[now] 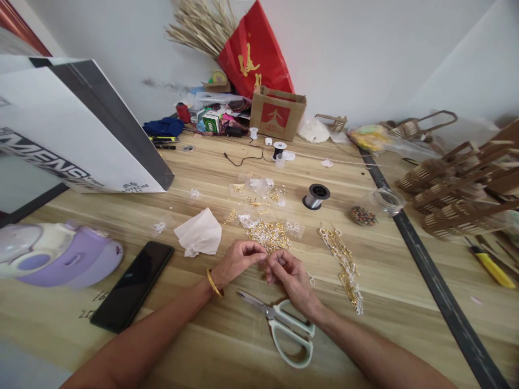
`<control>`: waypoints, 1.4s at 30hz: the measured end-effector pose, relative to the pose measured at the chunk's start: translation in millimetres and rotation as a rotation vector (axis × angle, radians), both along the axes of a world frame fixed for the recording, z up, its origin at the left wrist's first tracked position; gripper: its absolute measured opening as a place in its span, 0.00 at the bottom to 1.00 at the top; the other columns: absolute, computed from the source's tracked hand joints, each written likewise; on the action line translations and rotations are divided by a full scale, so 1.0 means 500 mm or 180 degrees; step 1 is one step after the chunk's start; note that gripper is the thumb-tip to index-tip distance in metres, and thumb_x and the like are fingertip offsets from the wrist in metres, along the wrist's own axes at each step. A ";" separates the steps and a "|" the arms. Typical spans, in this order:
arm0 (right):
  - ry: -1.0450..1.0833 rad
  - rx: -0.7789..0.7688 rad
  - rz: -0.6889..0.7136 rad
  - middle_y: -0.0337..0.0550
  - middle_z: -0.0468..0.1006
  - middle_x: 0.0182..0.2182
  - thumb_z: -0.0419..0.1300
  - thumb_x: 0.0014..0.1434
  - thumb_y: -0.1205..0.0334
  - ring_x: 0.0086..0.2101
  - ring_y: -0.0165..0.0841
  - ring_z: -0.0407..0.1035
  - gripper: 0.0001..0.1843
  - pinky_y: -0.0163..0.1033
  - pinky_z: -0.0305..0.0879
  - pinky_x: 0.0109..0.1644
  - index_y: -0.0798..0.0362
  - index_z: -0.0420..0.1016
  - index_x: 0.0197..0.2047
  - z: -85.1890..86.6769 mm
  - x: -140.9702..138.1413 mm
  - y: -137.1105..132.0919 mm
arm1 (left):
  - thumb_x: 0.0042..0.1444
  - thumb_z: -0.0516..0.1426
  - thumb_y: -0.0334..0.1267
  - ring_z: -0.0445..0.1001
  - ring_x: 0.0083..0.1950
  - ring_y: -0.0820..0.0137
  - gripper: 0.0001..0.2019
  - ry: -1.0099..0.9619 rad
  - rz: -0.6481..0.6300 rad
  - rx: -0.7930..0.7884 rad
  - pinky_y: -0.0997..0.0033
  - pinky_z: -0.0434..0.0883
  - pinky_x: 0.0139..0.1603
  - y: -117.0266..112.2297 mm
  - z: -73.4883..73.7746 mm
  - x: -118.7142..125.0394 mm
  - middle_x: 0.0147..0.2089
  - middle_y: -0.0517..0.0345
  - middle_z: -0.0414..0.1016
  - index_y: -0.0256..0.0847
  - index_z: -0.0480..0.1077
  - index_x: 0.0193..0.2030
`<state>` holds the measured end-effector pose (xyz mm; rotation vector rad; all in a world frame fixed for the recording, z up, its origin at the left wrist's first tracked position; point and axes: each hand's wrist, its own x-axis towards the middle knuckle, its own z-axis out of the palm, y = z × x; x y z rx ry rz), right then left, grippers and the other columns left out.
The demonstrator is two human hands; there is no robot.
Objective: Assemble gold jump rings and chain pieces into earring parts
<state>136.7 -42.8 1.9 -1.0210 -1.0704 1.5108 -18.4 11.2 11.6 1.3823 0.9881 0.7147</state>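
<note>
My left hand (245, 261) and my right hand (288, 275) meet fingertip to fingertip above the wooden table. Both are closed in a pinch; whatever lies between the fingers is too small to make out. Just beyond them spreads a pile of gold and silver beads (267, 233). A small ring-ended piece (311, 278) shows beside my right hand, partly hidden by it. Scissors with pale green handles (279, 319) lie below my hands, under the right wrist. Gold and silver bead strands (344, 265) lie to the right.
A wire spool (315, 196) and a tipped jar of beads (377, 208) lie farther right. To the left are a tissue (199, 233), a black phone (133, 286) and a large white box (81, 129). Woven baskets (458, 183) crowd the right side; a paper bag (278, 112) stands behind.
</note>
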 end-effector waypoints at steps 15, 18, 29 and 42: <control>-0.0028 -0.0009 0.0011 0.36 0.70 0.22 0.61 0.55 0.48 0.21 0.25 0.64 0.17 0.31 0.62 0.25 0.54 0.66 0.31 -0.003 0.000 0.001 | 0.49 0.60 0.35 0.70 0.32 0.71 0.06 -0.0061 -0.0183 0.0070 0.73 0.66 0.37 -0.002 0.007 -0.003 0.27 0.57 0.74 0.33 0.74 0.29; -0.0021 -0.0031 -0.0007 0.35 0.70 0.22 0.61 0.55 0.47 0.21 0.25 0.65 0.17 0.30 0.62 0.25 0.54 0.66 0.31 -0.006 0.000 0.000 | 0.49 0.60 0.35 0.70 0.32 0.71 0.06 -0.0072 -0.0194 0.0040 0.73 0.66 0.37 -0.001 0.004 -0.004 0.28 0.57 0.74 0.33 0.74 0.29; 0.0064 -0.0102 -0.0080 0.35 0.69 0.22 0.61 0.55 0.47 0.21 0.25 0.65 0.17 0.30 0.64 0.24 0.54 0.67 0.31 -0.009 0.001 0.001 | 0.48 0.61 0.35 0.70 0.32 0.72 0.07 -0.0174 -0.0189 -0.0113 0.73 0.67 0.37 0.001 -0.004 -0.007 0.28 0.57 0.74 0.33 0.74 0.30; 0.0058 -0.0128 -0.0066 0.35 0.69 0.22 0.61 0.55 0.48 0.21 0.25 0.65 0.17 0.30 0.63 0.24 0.54 0.66 0.32 -0.006 0.000 0.000 | 0.49 0.61 0.35 0.70 0.32 0.72 0.06 -0.0161 -0.0220 -0.0042 0.73 0.66 0.37 0.001 -0.004 -0.008 0.28 0.57 0.75 0.33 0.74 0.31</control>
